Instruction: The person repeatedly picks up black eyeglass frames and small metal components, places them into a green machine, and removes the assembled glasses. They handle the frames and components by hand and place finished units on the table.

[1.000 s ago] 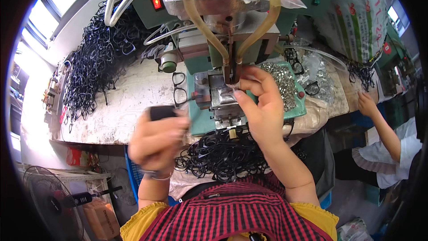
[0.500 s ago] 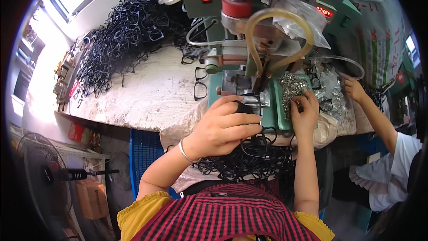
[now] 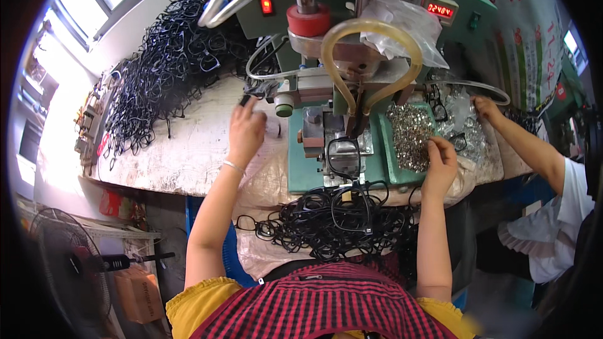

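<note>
I see a green press machine (image 3: 352,56) with a red cap (image 3: 308,20) and yellowish tubing (image 3: 370,31). Beside the machine, black spectacle frames (image 3: 169,69) heap on a whitish worktop (image 3: 188,150); silvery small parts (image 3: 408,135) glint. My apron (image 3: 326,304) is red-and-black checked.

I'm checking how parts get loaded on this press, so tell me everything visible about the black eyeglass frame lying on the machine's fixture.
The black eyeglass frame is a thin dark front with two rounded-rectangular rims, plastic by its look. It lies flat on the grey metal fixture block of the green press, just below the tool head and the loop of yellowish tubing. Neither hand touches it: the left hand is off at its left, the right hand at the silvery small parts.
</note>
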Action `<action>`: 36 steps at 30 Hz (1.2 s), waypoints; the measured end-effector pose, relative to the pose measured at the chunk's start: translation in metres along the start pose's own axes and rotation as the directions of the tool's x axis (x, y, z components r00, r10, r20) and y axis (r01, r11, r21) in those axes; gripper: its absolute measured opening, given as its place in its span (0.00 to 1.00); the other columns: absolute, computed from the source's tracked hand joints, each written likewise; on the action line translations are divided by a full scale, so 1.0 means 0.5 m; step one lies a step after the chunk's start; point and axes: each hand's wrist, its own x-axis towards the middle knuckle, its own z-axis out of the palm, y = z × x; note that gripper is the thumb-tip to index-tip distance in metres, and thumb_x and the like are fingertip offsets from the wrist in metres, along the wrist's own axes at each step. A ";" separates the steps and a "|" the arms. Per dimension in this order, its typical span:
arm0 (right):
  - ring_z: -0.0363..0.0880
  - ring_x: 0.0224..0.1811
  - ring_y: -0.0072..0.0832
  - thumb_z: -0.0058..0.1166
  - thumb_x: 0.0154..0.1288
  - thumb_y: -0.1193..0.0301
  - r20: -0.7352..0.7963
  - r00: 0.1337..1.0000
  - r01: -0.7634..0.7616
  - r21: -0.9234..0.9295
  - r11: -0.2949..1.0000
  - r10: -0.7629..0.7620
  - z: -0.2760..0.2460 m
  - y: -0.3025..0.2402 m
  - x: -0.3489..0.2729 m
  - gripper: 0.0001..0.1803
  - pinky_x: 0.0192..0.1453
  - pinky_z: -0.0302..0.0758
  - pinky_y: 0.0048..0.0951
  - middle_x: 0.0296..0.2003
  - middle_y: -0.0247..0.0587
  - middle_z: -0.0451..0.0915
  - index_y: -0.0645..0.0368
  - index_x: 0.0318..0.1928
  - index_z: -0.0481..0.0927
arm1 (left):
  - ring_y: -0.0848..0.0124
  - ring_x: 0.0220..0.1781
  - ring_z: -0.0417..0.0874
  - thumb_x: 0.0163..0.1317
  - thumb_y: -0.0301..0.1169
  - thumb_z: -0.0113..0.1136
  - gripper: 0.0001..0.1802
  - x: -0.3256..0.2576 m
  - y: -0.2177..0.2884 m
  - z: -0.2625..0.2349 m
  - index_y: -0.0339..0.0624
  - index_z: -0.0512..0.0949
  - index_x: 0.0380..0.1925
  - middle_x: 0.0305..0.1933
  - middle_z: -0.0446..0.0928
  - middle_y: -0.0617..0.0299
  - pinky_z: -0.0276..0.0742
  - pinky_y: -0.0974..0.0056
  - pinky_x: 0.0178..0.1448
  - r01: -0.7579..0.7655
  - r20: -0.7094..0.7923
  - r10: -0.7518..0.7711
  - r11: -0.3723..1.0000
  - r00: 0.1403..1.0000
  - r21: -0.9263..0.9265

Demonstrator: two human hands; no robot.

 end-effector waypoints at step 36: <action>0.79 0.44 0.20 0.61 0.59 0.82 0.431 0.896 -0.027 0.287 0.958 -0.104 0.210 -0.185 -0.086 0.20 0.56 0.71 0.23 0.36 0.34 0.82 0.64 0.53 0.75 | 0.62 0.46 0.84 0.76 0.27 0.46 0.12 0.051 0.226 -0.245 0.32 0.74 0.52 0.49 0.80 0.47 0.81 0.62 0.49 0.055 -0.103 -0.574 0.252 0.812 -0.966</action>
